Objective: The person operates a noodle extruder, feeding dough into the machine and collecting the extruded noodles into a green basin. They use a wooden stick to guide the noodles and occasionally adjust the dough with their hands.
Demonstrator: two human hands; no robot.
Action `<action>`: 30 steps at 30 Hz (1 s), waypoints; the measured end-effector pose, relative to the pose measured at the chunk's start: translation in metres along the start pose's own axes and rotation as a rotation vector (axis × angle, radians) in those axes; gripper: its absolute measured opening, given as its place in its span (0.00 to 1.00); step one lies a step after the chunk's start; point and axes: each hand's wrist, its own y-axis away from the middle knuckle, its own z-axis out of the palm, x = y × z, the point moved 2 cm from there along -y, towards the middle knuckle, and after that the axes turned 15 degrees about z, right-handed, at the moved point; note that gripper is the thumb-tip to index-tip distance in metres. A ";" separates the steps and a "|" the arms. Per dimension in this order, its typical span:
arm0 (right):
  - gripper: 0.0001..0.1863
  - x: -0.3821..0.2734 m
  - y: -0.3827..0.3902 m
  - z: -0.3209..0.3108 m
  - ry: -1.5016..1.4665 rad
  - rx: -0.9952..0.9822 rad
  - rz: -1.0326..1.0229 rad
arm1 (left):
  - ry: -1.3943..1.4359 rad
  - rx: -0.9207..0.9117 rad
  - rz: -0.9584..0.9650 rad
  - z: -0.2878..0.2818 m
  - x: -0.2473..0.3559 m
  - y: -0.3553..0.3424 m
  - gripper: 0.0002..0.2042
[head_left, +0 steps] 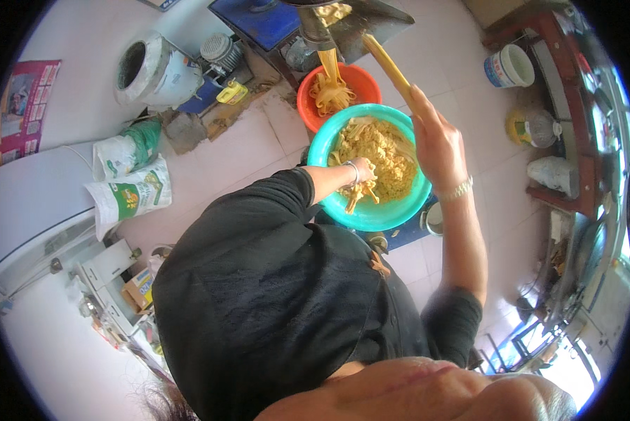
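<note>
My left hand (360, 170) is down in the large teal basin (360, 223), its fingers closed on clumps of yellowish dough strips (364, 193) over a crumbly dough mass (385, 161). My right hand (434, 147) grips a long, light wooden stick (385, 59), raised beside the basin and angled up toward the metal machine (315, 28). From the machine's spout, flat dough ribbons (329, 67) hang into a red basin (308, 109), where they pile in loops behind the teal basin.
A motor (217, 49), grey drum (153, 77) and yellow container (232, 93) stand at back left, with sacks (132, 196) and a white appliance (27, 203) nearer. At right are a white bucket (511, 67), large bottle (539, 128) and red-brown cabinet (574, 84).
</note>
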 end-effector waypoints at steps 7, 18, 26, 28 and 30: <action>0.33 -0.035 -0.076 0.033 0.460 -0.109 -0.089 | 0.290 0.072 -0.086 -0.006 -0.005 -0.011 0.20; 0.34 -0.047 -0.095 0.036 0.627 -0.248 -0.066 | 0.977 -0.270 -0.093 -0.023 -0.001 0.012 0.37; 0.27 -0.053 -0.099 0.049 0.641 -0.176 -0.152 | 0.563 -0.053 0.037 0.033 -0.053 -0.041 0.27; 0.27 -0.046 -0.095 0.045 0.644 -0.179 -0.119 | 0.575 -0.075 -0.050 0.017 -0.023 -0.019 0.31; 0.28 -0.047 -0.098 0.043 0.630 -0.173 -0.118 | 0.492 -0.013 -0.094 0.001 -0.004 -0.009 0.34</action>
